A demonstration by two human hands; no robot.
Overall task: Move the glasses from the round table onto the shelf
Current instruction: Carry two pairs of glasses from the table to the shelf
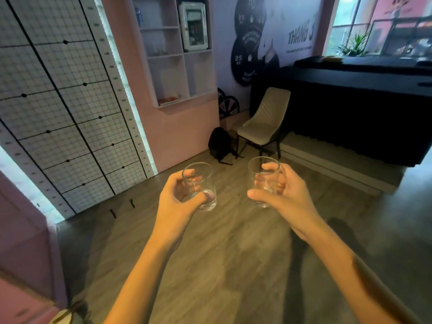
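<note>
Left hand point(177, 197) is closed around a clear glass point(199, 186); right hand point(284, 195) likewise grips a second glass point(264, 182). Both are upright, carried above the floor, well apart from the wall shelf point(177, 54). Risks: smooth glass slipping, glasses knocking together, striking the shelf edge on placement.

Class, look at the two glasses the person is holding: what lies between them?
Nothing. In the head view, the gap between the left glass and the right glass shows only wooden floor far below.
</note>
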